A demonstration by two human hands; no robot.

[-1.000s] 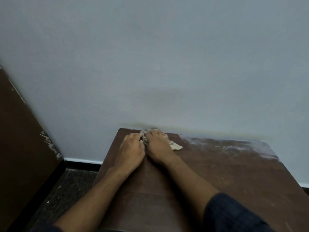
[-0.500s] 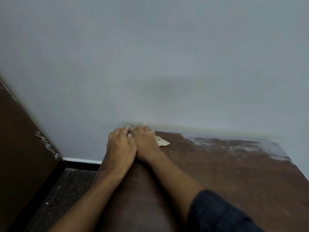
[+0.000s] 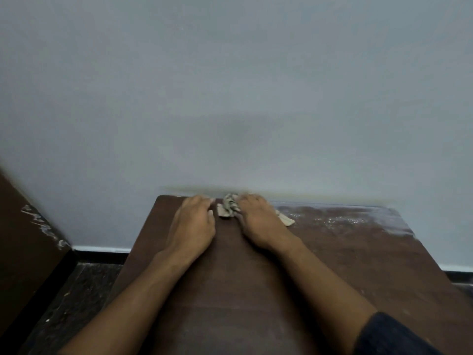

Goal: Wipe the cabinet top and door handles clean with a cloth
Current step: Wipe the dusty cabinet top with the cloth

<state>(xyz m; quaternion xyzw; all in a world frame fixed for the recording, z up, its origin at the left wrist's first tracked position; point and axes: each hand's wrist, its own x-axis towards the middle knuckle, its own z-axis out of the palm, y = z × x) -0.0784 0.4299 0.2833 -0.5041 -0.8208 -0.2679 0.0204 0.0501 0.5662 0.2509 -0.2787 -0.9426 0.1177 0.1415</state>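
Observation:
The brown cabinet top runs out to the grey wall. At its far left end lies a crumpled beige cloth. My right hand presses on the cloth from above, and cloth shows on both sides of it. My left hand lies flat on the wood just left of the cloth, a small gap away. A whitish dusty film covers the far right part of the top. No door handles are in view.
The grey wall stands right behind the cabinet. A dark wooden panel with scratched paint leans at the left. Dark floor shows between the panel and the cabinet, with a white and black skirting along the wall.
My hands were pressed together on the cloth at the far left corner. They have come apart; the right hand slid right with the cloth, and the left hand lies bare on the wood.

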